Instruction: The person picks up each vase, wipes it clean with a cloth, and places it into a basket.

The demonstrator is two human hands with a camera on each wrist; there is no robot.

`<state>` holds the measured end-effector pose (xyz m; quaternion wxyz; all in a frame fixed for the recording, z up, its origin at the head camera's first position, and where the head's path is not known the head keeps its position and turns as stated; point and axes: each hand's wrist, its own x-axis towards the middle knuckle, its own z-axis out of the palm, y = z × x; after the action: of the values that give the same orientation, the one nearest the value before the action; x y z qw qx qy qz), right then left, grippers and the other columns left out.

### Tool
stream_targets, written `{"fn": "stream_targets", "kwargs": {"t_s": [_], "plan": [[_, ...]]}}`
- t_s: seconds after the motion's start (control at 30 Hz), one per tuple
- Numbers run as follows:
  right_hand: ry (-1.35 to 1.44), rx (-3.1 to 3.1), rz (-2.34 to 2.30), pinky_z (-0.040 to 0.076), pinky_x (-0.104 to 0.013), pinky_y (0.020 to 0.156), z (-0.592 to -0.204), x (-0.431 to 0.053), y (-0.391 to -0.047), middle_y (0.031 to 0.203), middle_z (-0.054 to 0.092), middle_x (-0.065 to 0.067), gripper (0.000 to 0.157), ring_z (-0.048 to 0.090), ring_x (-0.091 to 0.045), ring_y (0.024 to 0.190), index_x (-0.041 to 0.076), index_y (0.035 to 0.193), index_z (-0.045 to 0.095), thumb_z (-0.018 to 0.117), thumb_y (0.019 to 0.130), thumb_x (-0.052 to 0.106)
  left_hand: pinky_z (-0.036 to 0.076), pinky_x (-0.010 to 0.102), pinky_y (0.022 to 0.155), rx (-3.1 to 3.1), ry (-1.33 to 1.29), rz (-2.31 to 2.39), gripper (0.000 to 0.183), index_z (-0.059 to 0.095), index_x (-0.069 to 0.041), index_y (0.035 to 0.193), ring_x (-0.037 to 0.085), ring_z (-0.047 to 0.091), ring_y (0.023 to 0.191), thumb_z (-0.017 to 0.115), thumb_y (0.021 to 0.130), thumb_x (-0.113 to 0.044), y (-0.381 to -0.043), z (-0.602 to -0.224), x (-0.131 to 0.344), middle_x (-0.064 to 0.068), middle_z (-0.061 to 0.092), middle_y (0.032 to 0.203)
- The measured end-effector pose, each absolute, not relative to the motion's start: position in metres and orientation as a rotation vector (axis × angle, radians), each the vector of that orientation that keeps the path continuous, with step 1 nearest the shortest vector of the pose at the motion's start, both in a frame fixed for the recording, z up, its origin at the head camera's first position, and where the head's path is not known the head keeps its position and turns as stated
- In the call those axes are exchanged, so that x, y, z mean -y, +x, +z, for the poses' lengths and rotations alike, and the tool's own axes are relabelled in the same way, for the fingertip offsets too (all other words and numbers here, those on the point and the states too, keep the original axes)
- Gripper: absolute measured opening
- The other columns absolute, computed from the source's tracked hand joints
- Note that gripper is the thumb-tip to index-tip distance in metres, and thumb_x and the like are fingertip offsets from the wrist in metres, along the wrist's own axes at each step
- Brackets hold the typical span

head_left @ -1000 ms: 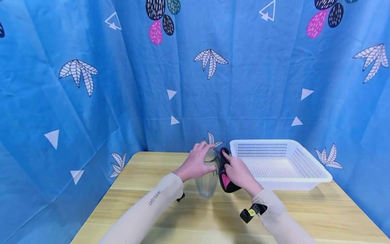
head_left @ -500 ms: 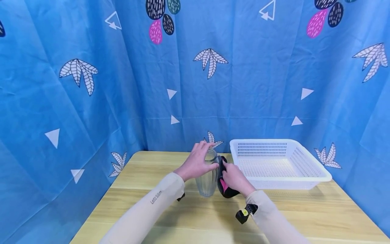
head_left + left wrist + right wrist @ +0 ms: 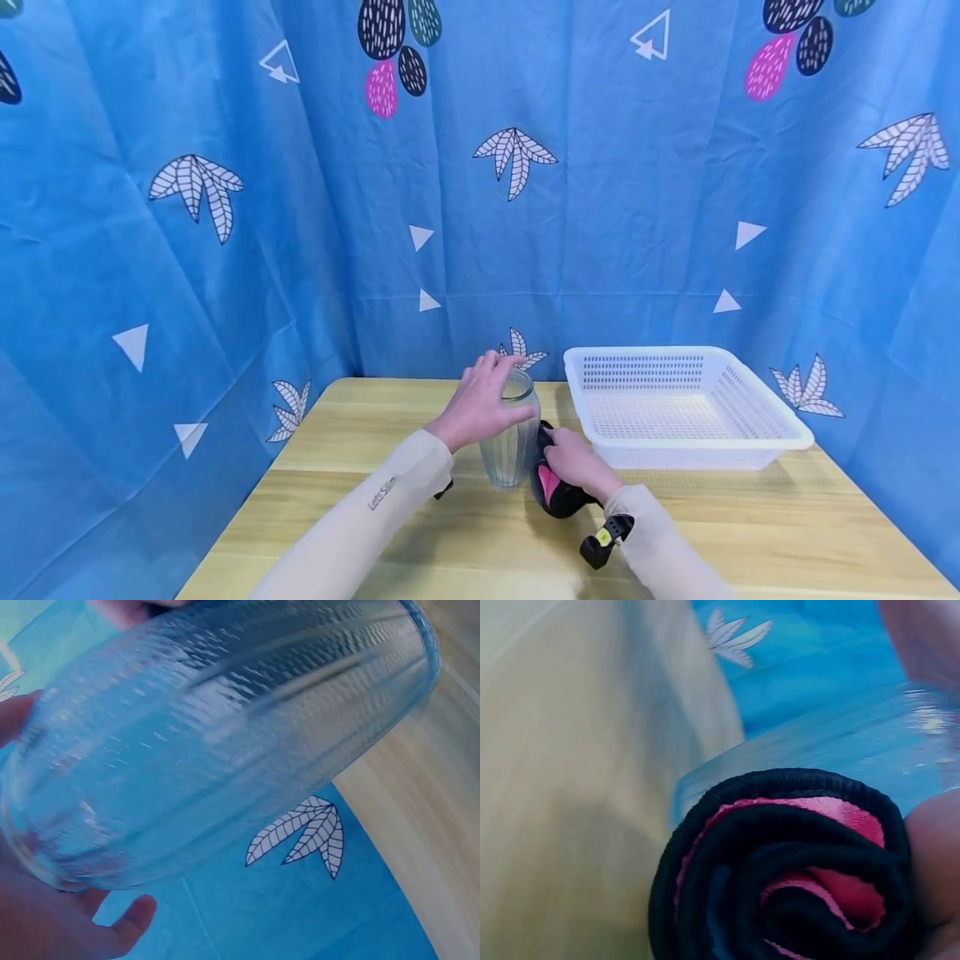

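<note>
My left hand [image 3: 476,406] grips a clear ribbed glass vase [image 3: 504,460] round its top, with the thumb on the near side of the rim. The vase stands upright on the wooden table. Its ribbed wall [image 3: 225,742] fills much of the left wrist view. Just right of it, my right hand [image 3: 576,461] holds a rolled black cloth with a pink lining [image 3: 564,498]. In the right wrist view the rolled cloth [image 3: 727,825] shows its spiral end close against the glass; whether they touch I cannot tell. Part of the roll is hidden behind my right fingers.
A white perforated plastic basket [image 3: 697,454] stands at the back right of the wooden table [image 3: 757,517]. Behind and at both sides hangs a blue patterned curtain [image 3: 637,208].
My right hand has moved down along the vase and slightly nearer to me, taking the rolled cloth with it. The left hand and the vase have stayed in place.
</note>
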<state>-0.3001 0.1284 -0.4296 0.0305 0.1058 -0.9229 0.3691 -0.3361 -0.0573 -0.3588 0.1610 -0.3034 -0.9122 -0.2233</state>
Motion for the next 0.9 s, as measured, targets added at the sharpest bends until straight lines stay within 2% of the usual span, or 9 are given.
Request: {"fn": "stream_targets", "kwargs": {"t_s": [0.1, 0.27, 0.3, 0.37, 0.43, 0.5, 0.67, 0.8, 0.9], "plan": [[0.324, 2.821, 1.123, 0.048, -0.037, 0.069, -0.412, -0.132, -0.299, 0.091, 0.067, -0.019, 0.045, 0.057, -0.021, 0.070, -0.007, 0.135, 0.058, 0.049, 0.092, 0.002, 0.039, 0.041, 0.095, 2.617, -0.888, -0.660, 0.076, 0.044, -0.022, 0.150, 0.019, 0.045, 0.118, 0.074, 0.085, -0.047, -0.334, -0.357, 0.058, 0.001, 0.048, 0.127], [0.368, 2.751, 1.051, 0.049, -0.038, 0.070, -0.378, -0.136, -0.294, 0.109, 0.068, -0.028, 0.051, 0.059, -0.022, 0.071, -0.006, 0.144, 0.049, 0.048, 0.094, 0.002, 0.038, 0.047, 0.101, 2.633, -0.922, -0.666, 0.077, 0.043, -0.023, 0.150, 0.025, 0.039, 0.134, 0.071, 0.080, -0.038, -0.336, -0.356, 0.059, 0.000, 0.048, 0.137], [0.379, 2.735, 1.030, 0.049, -0.039, 0.070, -0.371, -0.136, -0.293, 0.115, 0.067, -0.029, 0.052, 0.059, -0.022, 0.072, -0.005, 0.145, 0.047, 0.049, 0.094, 0.003, 0.038, 0.048, 0.103, 2.635, -0.922, -0.666, 0.079, 0.044, -0.023, 0.150, 0.026, 0.038, 0.136, 0.071, 0.077, -0.038, -0.337, -0.356, 0.059, -0.001, 0.048, 0.139], [0.391, 2.711, 1.018, 0.048, -0.037, 0.068, -0.358, -0.136, -0.291, 0.116, 0.067, -0.029, 0.054, 0.058, -0.021, 0.067, -0.003, 0.148, 0.045, 0.049, 0.095, 0.004, 0.037, 0.049, 0.104, 2.637, -0.921, -0.671, 0.080, 0.044, -0.024, 0.149, 0.026, 0.038, 0.136, 0.072, 0.076, -0.040, -0.338, -0.357, 0.059, -0.004, 0.049, 0.141], [0.393, 2.679, 1.010, 0.046, -0.035, 0.065, -0.347, -0.135, -0.290, 0.114, 0.067, -0.028, 0.055, 0.055, -0.021, 0.064, -0.001, 0.150, 0.044, 0.049, 0.095, 0.004, 0.037, 0.049, 0.104, 2.628, -0.923, -0.684, 0.081, 0.042, -0.026, 0.150, 0.025, 0.038, 0.135, 0.073, 0.078, -0.044, -0.340, -0.357, 0.059, -0.006, 0.049, 0.143], [0.405, 2.648, 0.980, 0.048, -0.038, 0.069, -0.341, -0.135, -0.291, 0.119, 0.066, -0.029, 0.056, 0.058, -0.023, 0.071, 0.000, 0.150, 0.044, 0.050, 0.094, 0.003, 0.037, 0.048, 0.104, 2.613, -0.921, -0.691, 0.080, 0.040, -0.026, 0.151, 0.024, 0.040, 0.133, 0.073, 0.082, -0.050, -0.342, -0.358, 0.056, -0.006, 0.049, 0.145], [0.402, 2.671, 0.890, 0.052, -0.047, 0.081, -0.356, -0.133, -0.299, 0.118, 0.064, -0.033, 0.055, 0.065, -0.031, 0.092, -0.006, 0.148, 0.042, 0.051, 0.094, 0.002, 0.038, 0.048, 0.103, 2.575, -0.919, -0.712, 0.077, 0.041, -0.025, 0.151, 0.023, 0.042, 0.131, 0.071, 0.087, -0.055, -0.345, -0.360, 0.052, -0.006, 0.052, 0.144], [0.385, 2.738, 0.895, 0.053, -0.048, 0.082, -0.385, -0.131, -0.304, 0.118, 0.065, -0.034, 0.054, 0.067, -0.032, 0.093, -0.012, 0.146, 0.041, 0.050, 0.095, 0.001, 0.039, 0.050, 0.106, 2.567, -0.937, -0.749, 0.073, 0.042, -0.022, 0.150, 0.024, 0.042, 0.131, 0.071, 0.088, -0.050, -0.344, -0.362, 0.053, -0.004, 0.051, 0.143], [0.389, 2.786, 0.915, 0.053, -0.050, 0.084, -0.410, -0.128, -0.305, 0.118, 0.065, -0.035, 0.052, 0.069, -0.036, 0.095, -0.016, 0.142, 0.044, 0.049, 0.094, 0.001, 0.044, 0.047, 0.103, 2.584, -0.923, -0.773, 0.075, 0.040, -0.023, 0.151, 0.021, 0.042, 0.128, 0.070, 0.087, -0.049, -0.344, -0.364, 0.056, -0.002, 0.046, 0.140]]}}
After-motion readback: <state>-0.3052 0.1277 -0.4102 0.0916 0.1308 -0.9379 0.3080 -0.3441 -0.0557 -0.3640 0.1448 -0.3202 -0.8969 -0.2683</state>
